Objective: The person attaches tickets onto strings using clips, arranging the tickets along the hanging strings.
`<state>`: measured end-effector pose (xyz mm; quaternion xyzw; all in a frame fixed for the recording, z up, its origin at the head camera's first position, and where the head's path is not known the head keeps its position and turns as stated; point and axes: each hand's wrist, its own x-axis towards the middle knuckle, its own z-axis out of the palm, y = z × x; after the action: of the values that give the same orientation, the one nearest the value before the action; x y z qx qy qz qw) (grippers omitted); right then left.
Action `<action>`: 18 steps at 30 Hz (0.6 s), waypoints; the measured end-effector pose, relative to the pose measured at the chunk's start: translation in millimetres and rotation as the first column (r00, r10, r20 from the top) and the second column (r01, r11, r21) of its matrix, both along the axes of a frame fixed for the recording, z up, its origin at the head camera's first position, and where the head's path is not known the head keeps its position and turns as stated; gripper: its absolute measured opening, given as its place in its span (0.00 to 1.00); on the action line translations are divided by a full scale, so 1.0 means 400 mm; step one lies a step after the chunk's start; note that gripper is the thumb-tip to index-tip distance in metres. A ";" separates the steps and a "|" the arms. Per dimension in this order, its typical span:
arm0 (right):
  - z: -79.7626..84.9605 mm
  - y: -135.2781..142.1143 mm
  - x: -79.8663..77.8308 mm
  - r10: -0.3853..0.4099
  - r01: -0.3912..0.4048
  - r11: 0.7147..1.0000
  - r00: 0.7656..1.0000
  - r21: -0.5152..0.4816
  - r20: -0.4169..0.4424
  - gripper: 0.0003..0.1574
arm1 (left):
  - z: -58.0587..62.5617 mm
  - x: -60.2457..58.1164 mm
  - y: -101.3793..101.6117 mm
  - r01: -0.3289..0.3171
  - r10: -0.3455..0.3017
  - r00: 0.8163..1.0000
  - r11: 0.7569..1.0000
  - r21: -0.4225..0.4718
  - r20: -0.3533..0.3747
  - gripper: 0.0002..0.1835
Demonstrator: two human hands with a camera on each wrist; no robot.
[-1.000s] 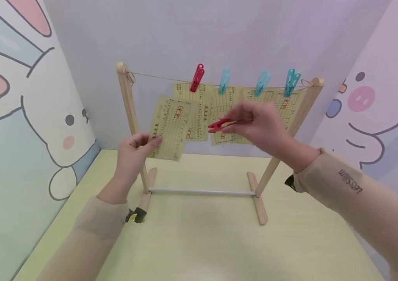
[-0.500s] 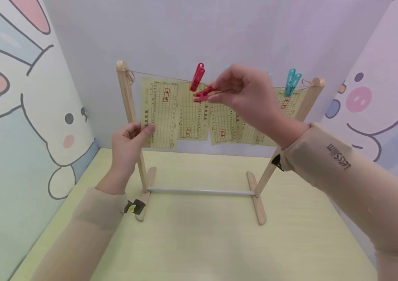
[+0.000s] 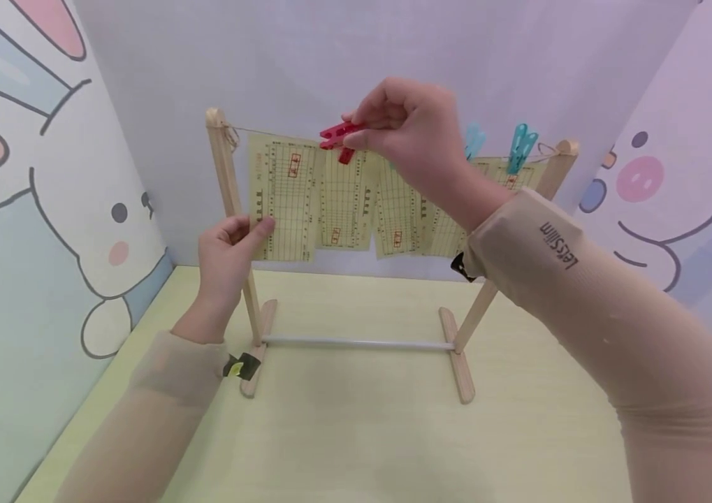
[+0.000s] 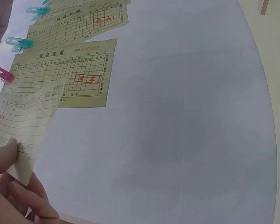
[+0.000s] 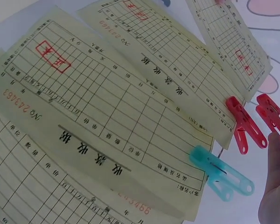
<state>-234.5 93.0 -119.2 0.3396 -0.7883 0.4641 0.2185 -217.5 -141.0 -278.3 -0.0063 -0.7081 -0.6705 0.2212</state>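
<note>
My left hand (image 3: 223, 265) pinches a printed yellowish receipt slip (image 3: 286, 209) by its left edge, thumb in front. The slip's top reaches the string near the left post; in the left wrist view the slip (image 4: 30, 116) is curved. My right hand (image 3: 415, 129) pinches a red clothespin (image 3: 332, 135) by its handle end, its tips pointing left at the slip's top right corner. In the right wrist view this clothespin (image 5: 270, 112) is beside another red clothespin (image 5: 242, 122), which clips a hanging receipt (image 5: 168, 60) to the string. A blue clothespin (image 5: 217, 169) clips a neighbouring receipt (image 5: 102, 102).
The string runs between the left wooden post (image 3: 223, 161) and the right wooden post (image 3: 547, 185). A pale crossbar (image 3: 358, 342) joins their feet on the light yellow table (image 3: 356, 433). A teal clothespin (image 3: 522, 148) sits near the right post. Cartoon-printed panels stand at both sides.
My left hand has raised the slip up and left to the string. My right hand has carried the red clothespin up and left to the slip's top corner.
</note>
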 end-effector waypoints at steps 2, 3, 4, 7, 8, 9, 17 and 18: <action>0.000 -0.012 -0.008 0.004 -0.004 1.000 1.000 -0.007 -0.017 0.09 | -0.001 -0.006 -0.003 -0.006 0.006 1.000 1.000 0.002 -0.004 0.13; -0.001 -0.019 -0.012 0.005 -0.005 1.000 1.000 -0.009 -0.024 0.09 | -0.001 -0.009 -0.004 -0.008 0.008 1.000 1.000 0.004 -0.003 0.12; -0.001 -0.023 -0.013 0.005 -0.005 1.000 1.000 -0.008 -0.026 0.08 | -0.001 -0.009 -0.003 -0.011 0.011 1.000 1.000 0.006 -0.001 0.12; -0.001 -0.037 -0.015 0.015 -0.015 1.000 1.000 -0.005 -0.019 0.07 | 0.000 -0.011 -0.003 -0.013 0.013 1.000 1.000 0.005 0.011 0.11; -0.001 -0.043 -0.016 0.014 -0.014 1.000 1.000 0.001 -0.017 0.07 | 0.001 -0.011 -0.004 -0.016 0.016 1.000 1.000 0.003 0.015 0.11; 0.000 -0.048 -0.016 0.015 -0.015 1.000 1.000 0.007 -0.021 0.07 | 0.002 -0.011 -0.003 -0.018 0.018 1.000 1.000 0.002 0.015 0.11; 0.007 -0.089 -0.024 -0.026 0.029 0.997 0.999 0.066 -0.046 0.05 | 0.010 -0.015 -0.002 -0.029 0.029 1.000 1.000 0.010 0.002 0.10; 0.008 -0.094 -0.025 -0.037 0.040 0.996 0.998 0.075 -0.042 0.05 | 0.010 -0.015 -0.002 -0.031 0.031 1.000 1.000 0.003 0.000 0.10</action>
<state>-244.6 55.2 -116.2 0.3418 -0.8071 0.4227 0.2304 -223.4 -141.7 -274.2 0.0050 -0.7071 -0.6681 0.2317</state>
